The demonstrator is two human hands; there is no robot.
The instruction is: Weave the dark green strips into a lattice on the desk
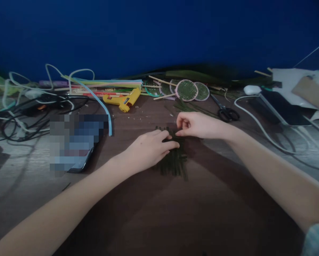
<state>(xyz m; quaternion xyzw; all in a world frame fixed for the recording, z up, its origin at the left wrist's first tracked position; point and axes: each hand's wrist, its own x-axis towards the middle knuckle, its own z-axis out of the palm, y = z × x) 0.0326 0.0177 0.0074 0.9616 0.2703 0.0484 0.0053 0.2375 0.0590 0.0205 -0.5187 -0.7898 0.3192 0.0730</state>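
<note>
A small mat of woven dark green leaf strips (172,165) lies on the brown table in front of me, with loose strip ends sticking out at its near and far sides. My left hand (149,147) rests on its left part, fingers spread over the weave and thumb apart from the index finger. At the far right edge of the mat, my right hand (193,125) is closed, thumb and index finger pinched at a green strip. The fingers hide part of the weave.
Behind the hands lie a yellow glue gun (124,101), round green fans with sticks (186,90) and black scissors (228,113). To the left are a phone (86,145), a light-blue strip (106,110) and tangled cables (18,121). A dark tablet-like device (284,108) stands right.
</note>
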